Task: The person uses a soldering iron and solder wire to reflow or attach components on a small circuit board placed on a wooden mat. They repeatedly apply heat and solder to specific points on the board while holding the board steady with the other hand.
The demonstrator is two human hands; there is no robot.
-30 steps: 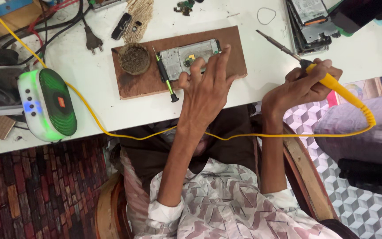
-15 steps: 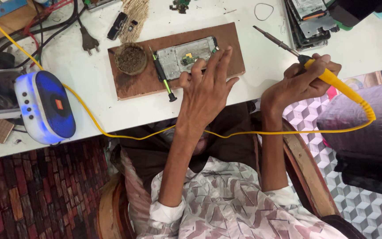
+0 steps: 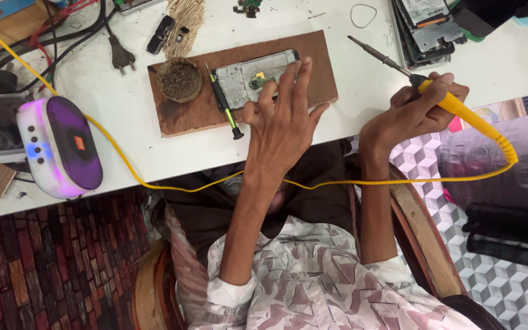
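two hands are working here: my left hand [image 3: 285, 119] is lying half spread, fingertips pinning the opened phone [image 3: 253, 78] on the wooden board [image 3: 190, 113]. my right hand [image 3: 412, 113] is closing round the yellow soldering iron [image 3: 453, 104], tip hanging clear, rightward of the phone. soldering looks mid-step; i'm judging the next move needs a careful swing leftward across open white table [image 3: 362, 91], avoiding the screwdriver [image 3: 224, 101] beyond my left fingers.

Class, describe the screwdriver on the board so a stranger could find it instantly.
Find the brown wooden board on the white table. The screwdriver lies between a round dish and the opened phone. It alone is thin, black with green trim.
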